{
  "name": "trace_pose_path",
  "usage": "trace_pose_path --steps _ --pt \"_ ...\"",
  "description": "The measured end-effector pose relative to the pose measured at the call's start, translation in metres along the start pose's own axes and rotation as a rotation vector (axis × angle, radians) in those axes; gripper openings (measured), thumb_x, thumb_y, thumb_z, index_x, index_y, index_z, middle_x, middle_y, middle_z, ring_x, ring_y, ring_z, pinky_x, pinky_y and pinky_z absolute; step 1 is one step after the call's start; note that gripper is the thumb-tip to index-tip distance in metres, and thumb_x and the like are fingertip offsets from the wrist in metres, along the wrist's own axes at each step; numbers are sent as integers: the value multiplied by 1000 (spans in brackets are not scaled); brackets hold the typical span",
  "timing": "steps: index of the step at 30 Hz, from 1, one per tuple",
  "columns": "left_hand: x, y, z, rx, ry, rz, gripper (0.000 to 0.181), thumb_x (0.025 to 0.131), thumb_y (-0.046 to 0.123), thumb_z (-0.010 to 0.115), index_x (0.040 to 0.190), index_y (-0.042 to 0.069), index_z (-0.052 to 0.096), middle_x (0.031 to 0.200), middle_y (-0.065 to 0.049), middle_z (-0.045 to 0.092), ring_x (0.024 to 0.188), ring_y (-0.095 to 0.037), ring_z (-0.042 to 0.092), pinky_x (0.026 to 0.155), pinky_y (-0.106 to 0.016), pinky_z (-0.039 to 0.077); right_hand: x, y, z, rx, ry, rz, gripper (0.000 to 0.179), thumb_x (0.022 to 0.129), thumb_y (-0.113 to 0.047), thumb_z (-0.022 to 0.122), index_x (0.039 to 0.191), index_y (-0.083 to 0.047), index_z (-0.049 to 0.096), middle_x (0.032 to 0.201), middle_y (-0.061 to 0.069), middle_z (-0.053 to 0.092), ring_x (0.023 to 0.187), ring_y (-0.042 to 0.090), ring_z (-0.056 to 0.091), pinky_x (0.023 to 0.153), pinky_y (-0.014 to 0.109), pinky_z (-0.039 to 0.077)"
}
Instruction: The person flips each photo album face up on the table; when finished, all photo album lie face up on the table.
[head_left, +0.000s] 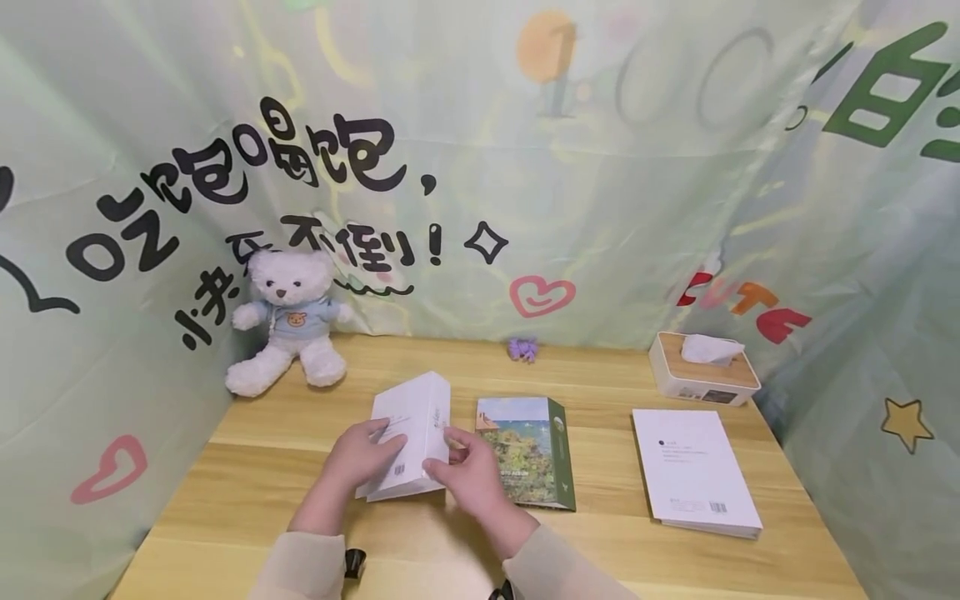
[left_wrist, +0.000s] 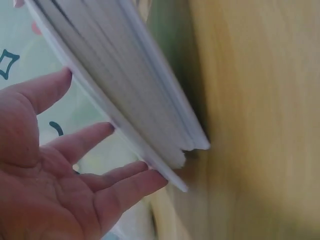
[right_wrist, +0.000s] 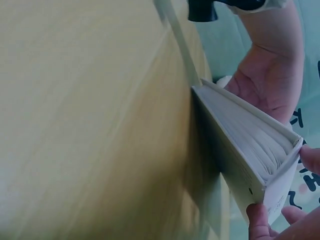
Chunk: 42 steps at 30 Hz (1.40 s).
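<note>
Right now, I have the left hand [head_left: 362,457] touching the white album's [head_left: 416,423] cover with extended fingers, the right [head_left: 478,477] pinching its spine, tilted just left of the green photo album [head_left: 519,450].

On the surface [head_left: 600,375], a white teddy bear [head_left: 292,321] sits at the far left corner, a small purple trinket [head_left: 522,349] lies by the far edge, a tissue box [head_left: 701,385] near the far right corner.
</note>
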<state>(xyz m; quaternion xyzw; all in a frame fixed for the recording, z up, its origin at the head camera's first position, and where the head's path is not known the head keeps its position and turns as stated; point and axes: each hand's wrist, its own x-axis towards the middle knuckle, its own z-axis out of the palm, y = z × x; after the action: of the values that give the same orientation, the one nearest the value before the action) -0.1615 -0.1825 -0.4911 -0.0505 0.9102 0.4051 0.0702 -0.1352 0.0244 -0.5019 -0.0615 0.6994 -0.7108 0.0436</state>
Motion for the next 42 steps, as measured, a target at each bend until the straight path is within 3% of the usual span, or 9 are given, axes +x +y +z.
trace_pose_path --steps 5,9,18,24,28,32,37,42 --pt "-1 -2 8 -77 75 62 54 96 35 77 139 3 68 144 -29 60 138 -51 50 115 -65 39 3 -3 -2 17 29 16 60 83 10 79 135 23 53 118 35 68 105 45 72 78 30 64" --pt "-2 0 12 -143 101 104 52 95 35 79 136 4 70 144 -28 60 133 -51 55 110 -65 45 7 -6 -5 19 46 11 56 84 11 77 134 22 56 114 34 70 99 40 74 76 30 64" --pt "-19 16 3 -187 163 82 57 93 41 81 137 6 71 143 -26 62 125 -46 63 101 -61 52 4 -15 5 36 9 5 43 91 5 69 132 15 63 110 30 74 98 37 77 82 44 64" --pt "-24 30 2 -268 151 76 66 88 38 87 140 3 67 145 -27 60 125 -46 61 98 -60 54 6 -18 3 0 19 -22 43 88 8 69 131 12 66 107 26 76 91 33 77 74 40 65" --pt "-23 36 2 -299 144 67 69 87 30 88 144 0 63 144 -26 60 125 -47 61 96 -57 56 9 -20 1 26 8 -30 42 87 10 72 129 10 68 120 27 72 94 34 77 75 34 65" --pt "-22 38 3 -328 147 60 67 87 22 88 144 1 62 144 -25 61 125 -47 61 94 -55 58 10 -20 -1 68 -8 -52 42 88 15 71 129 12 67 133 30 64 103 38 75 81 31 63" --pt "-19 37 4 -404 156 69 64 88 16 87 144 0 62 141 -27 62 124 -48 63 90 -49 62 10 -19 -3 89 0 -67 43 88 16 70 130 11 67 135 31 64 108 42 73 85 30 62" --pt "-18 34 6 -507 171 84 61 89 11 86 143 -2 62 140 -26 63 122 -45 65 80 -35 64 9 -20 -2 109 -14 -68 43 90 15 70 132 8 67 136 27 66 113 44 71 88 30 61"
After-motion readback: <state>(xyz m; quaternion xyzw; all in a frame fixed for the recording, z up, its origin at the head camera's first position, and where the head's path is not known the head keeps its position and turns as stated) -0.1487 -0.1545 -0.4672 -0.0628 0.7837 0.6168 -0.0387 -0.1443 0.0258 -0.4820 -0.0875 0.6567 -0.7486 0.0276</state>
